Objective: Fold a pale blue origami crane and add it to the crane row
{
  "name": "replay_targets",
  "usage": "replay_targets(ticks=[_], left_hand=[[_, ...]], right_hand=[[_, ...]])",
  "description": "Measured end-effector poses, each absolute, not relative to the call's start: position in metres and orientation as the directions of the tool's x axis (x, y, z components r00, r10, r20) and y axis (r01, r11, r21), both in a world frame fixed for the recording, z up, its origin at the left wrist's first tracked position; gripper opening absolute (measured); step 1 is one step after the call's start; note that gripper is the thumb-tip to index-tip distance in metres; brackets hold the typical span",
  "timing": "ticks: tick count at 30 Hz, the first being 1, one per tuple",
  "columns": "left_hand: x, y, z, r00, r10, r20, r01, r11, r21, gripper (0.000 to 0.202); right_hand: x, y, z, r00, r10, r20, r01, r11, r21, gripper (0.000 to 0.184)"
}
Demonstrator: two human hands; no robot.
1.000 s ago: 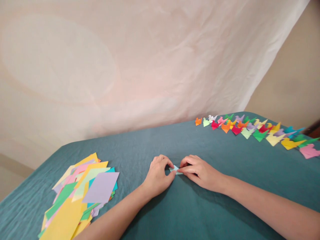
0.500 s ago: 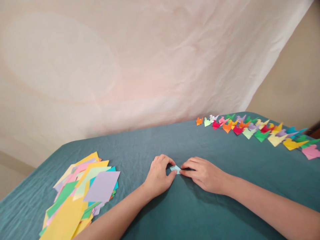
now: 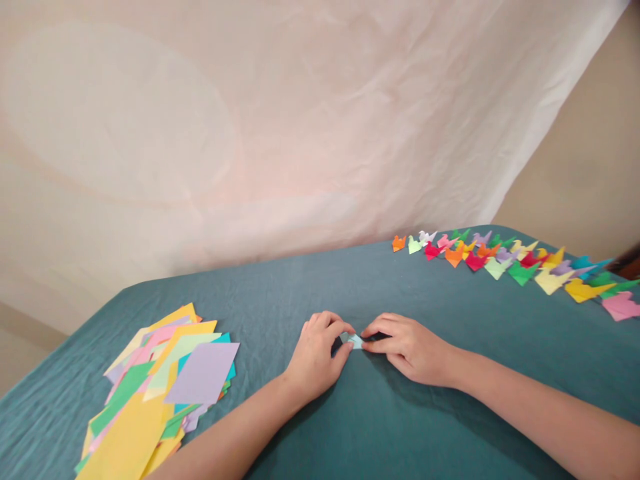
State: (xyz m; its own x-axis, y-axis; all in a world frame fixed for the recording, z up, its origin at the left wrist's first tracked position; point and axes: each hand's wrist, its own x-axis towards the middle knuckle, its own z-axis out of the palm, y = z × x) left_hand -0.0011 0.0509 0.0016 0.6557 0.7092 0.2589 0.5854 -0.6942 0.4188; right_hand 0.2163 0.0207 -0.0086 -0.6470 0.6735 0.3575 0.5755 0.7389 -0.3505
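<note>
Between my two hands, low over the table's middle, is a small folded piece of light blue paper (image 3: 355,341). My left hand (image 3: 320,353) has its thumb and index finger on the paper's left side, partly covering it. On the right side, my right hand (image 3: 407,348) pinches the paper's edge between thumb and index finger. Both hands are closed on it, and the fingertips hide some of its folds.
A loose pile of coloured paper sheets lies at the left, a lilac sheet (image 3: 204,373) on top near my left forearm. Rows of small folded paper birds (image 3: 523,272) stand at the far right. A green cloth (image 3: 280,287) covers the table; a pale sheet (image 3: 300,133) hangs behind.
The left index finger has come down further over the top of the blue paper, hiding more of it. Both hands stay in nearly the same place.
</note>
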Motion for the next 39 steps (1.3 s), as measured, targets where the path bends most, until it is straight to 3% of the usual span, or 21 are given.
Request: replay_targets(ticks=[6,9,21,39], left_hand=[[-0.001,0.043,0.007,0.791,0.543,0.282,0.515,-0.84,0.171,0.023],[0.0,0.043,0.005,0.815,0.518,0.261,0.509,-0.854,0.107,0.023],[-0.001,0.046,0.004,0.829,0.526,0.19,0.512,-0.851,0.121,0.023],[-0.008,0.04,0.013,0.878,0.475,0.057,0.474,-0.88,0.037,0.038]], right_hand=[[0.215,0.022,-0.008,-0.607,0.714,0.349,0.554,0.695,-0.458,0.045],[0.215,0.023,-0.009,-0.6,0.711,0.368,0.532,0.697,-0.48,0.046],[0.216,0.022,-0.012,-0.606,0.707,0.364,0.551,0.703,-0.449,0.051],[0.212,0.014,-0.013,-0.673,0.632,0.384,0.617,0.766,-0.181,0.029]])
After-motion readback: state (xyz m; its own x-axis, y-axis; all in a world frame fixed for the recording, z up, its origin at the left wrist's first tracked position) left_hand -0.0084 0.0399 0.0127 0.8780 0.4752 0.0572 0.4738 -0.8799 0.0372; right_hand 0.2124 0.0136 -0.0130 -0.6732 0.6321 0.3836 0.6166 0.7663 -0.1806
